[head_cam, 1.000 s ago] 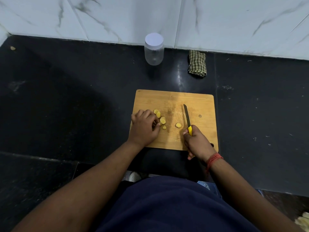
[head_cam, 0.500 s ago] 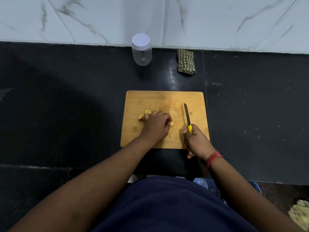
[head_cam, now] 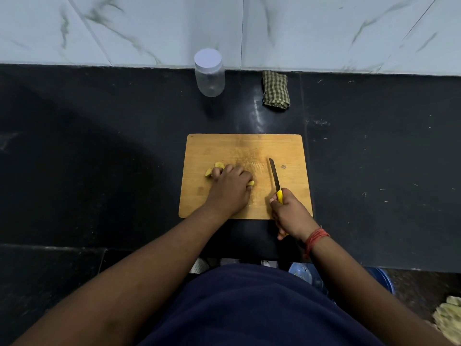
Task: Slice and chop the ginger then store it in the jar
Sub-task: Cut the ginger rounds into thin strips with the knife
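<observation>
A wooden cutting board (head_cam: 249, 148) lies on the black counter. My left hand (head_cam: 230, 187) rests on the board with its fingers curled over yellow ginger slices (head_cam: 219, 166); slices peek out at its left and one at its right by the thumb. My right hand (head_cam: 290, 213) grips the yellow handle of a knife (head_cam: 274, 174), whose blade points away from me, to the right of the ginger. A clear plastic jar (head_cam: 209, 76) with a white lid on stands at the back against the wall.
A folded green checked cloth (head_cam: 275, 91) lies right of the jar by the marble wall. The counter's front edge runs just below the board. A blue container (head_cam: 381, 278) sits below the counter at the right, with pale scraps (head_cam: 447, 318) at the far right.
My left hand moved right across the board and now covers the ginger slices it was beside. The knife hand has stayed about where it was. The camera view shifted.
</observation>
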